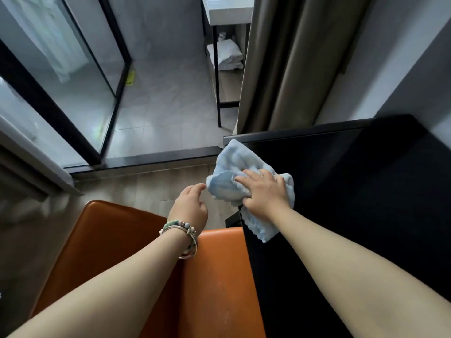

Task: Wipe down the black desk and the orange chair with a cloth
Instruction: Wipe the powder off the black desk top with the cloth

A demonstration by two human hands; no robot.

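Right of centre in the frame, the right hand (pixel 264 191) is pressing a light blue cloth (pixel 234 164) onto the black desk (pixel 353 191). Its fingers are lying spread and nearly straight across the fabric, not closing round it, and the thumb is hiding under the hand. The cloth is sitting bunched along the desk's left edge, just below the desk's upper-left corner. Its rumpled left part is hanging out past the edge, and one flap is trailing down towards the lower centre.

Just left of the cloth, the left hand (pixel 189 206) is hovering over the pale wooden floor (pixel 136 184). It is grasping nothing: the fingers are curling loosely, with one fingertip reaching close to the cloth's left fold, though I cannot tell whether it is touching. Beaded and metal bracelets (pixel 181 236) are circling that wrist.

Across the lower centre, the orange chair (pixel 214 276) is standing right against the desk's left edge. Faint pale specks are showing on its leather, and the left forearm is crossing above it.

Higher up, a grey tiled floor (pixel 166 98) is stretching away beyond a dark threshold. A black-framed glass partition (pixel 73 93) is filling the upper left. A brown curtain (pixel 288 64) is hanging at upper right of centre, and folded white towels (pixel 229 56) are resting on a shelf beside it.
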